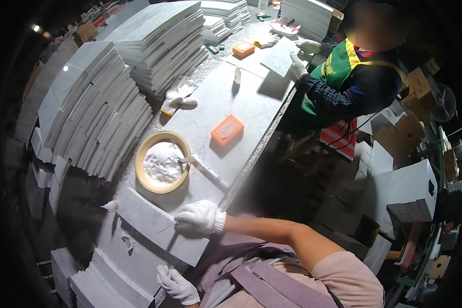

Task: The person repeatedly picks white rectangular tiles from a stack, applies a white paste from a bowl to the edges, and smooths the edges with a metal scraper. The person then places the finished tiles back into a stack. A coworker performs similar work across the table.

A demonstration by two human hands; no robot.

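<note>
Pressing right hand (201,215) flat on marble tile (159,226); left hand (177,284) curled at tile stack (105,285) edge on surface (226,97).

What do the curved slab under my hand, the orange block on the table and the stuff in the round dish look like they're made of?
The curved slab looks like white marble: pale, smooth, with faint grey veins, matte rather than glossy. The orange block is probably a sanding sponge or plastic pad; its surface is flat and dull. The round dish holds a white paste or powder, lumpy; which one I cannot tell.
</note>
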